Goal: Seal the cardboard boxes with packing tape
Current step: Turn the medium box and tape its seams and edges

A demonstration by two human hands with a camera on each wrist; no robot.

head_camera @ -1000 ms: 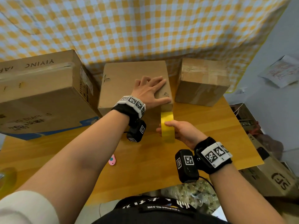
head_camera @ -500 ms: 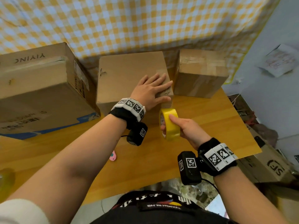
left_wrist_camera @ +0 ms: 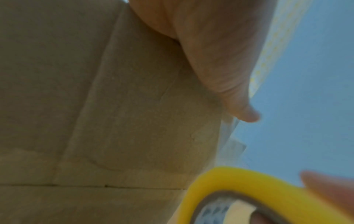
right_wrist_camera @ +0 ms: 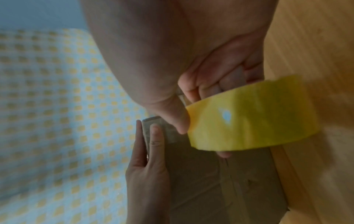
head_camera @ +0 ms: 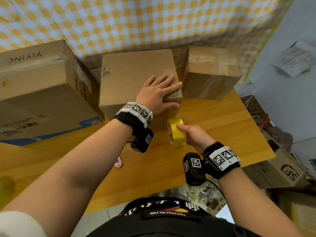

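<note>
A plain cardboard box [head_camera: 130, 72] stands at the middle of the wooden table [head_camera: 222, 124]. My left hand [head_camera: 159, 93] lies flat on its near right corner, fingers straight and thumb down the front face [left_wrist_camera: 134, 106]. My right hand [head_camera: 193, 135] grips a yellow roll of packing tape [head_camera: 177, 133] just in front of that corner, thumb on the outer rim, fingers through the core. In the right wrist view the roll [right_wrist_camera: 252, 113] hangs beside the box corner [right_wrist_camera: 201, 174], where the left hand [right_wrist_camera: 151, 159] presses. A clear strip seems to run from roll to box.
A large printed carton [head_camera: 39, 93] stands at the left and a smaller taped box [head_camera: 212, 72] at the right. A small pink object [head_camera: 118, 162] lies near the table's front. Checked cloth [head_camera: 136, 23] hangs behind. More cartons [head_camera: 283, 170] sit on the floor at the right.
My right hand has pulled the tape roll down and back from the box's front face, turning it. My left hand has slid toward the box's near right corner.
</note>
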